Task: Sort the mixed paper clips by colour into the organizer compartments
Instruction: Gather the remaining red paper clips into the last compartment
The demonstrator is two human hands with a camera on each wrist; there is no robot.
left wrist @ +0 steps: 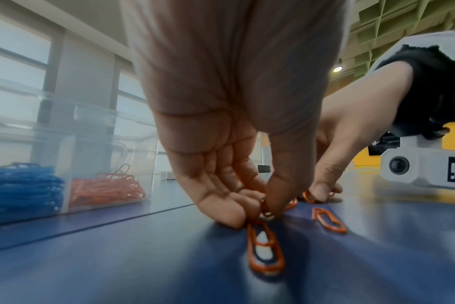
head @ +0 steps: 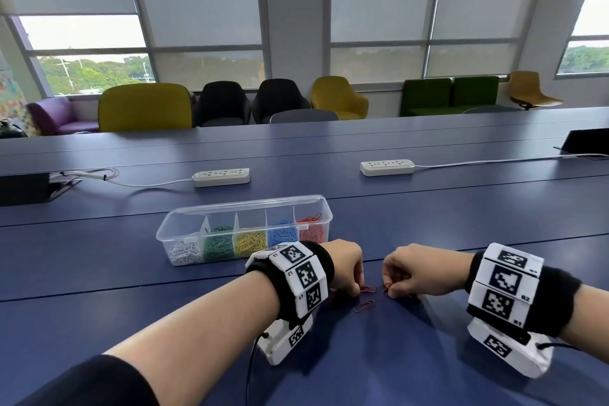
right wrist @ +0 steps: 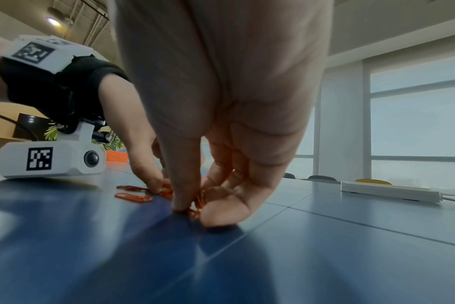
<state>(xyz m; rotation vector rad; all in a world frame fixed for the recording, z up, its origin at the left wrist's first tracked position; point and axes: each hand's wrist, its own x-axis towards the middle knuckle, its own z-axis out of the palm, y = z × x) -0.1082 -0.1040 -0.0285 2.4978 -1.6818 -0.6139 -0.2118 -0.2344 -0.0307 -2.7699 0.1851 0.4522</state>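
A person is nearing the end of a paper-clip sort at a long blue table (head: 131, 273), with the clear organizer (head: 244, 204) standing a little in from the near edge and already holding white, green, yellow, blue and red clips in five separate compartments, left to right. Only red clips are showing loose on the table, a handful lying between the hands just on the near side of the organizer's right end; by that evidence the other colours are finished and the red compartment (head: 313, 231) at the far right is awaiting the last few.

The left hand (head: 342, 265) is bending down with thumb and fingers curled together, pinching a red clip (left wrist: 266, 212) against the surface, while another red clip (left wrist: 265, 246) is lying flat just behind it and a third (left wrist: 329, 220) is lying apart to the side. The right hand (head: 418, 275) is pinching its own small bunch of red clips (right wrist: 195, 207), with more seeming to be tucked against its curled fingers.

Room to move is looking generous: bare tabletop is stretching between the hands and the organizer's near wall, and the two power strips (head: 220, 176) are lying well behind it toward the far edge. The likeliest snag is the organizer's raised rim, which each hand will probably need to lift over before dropping clips in.
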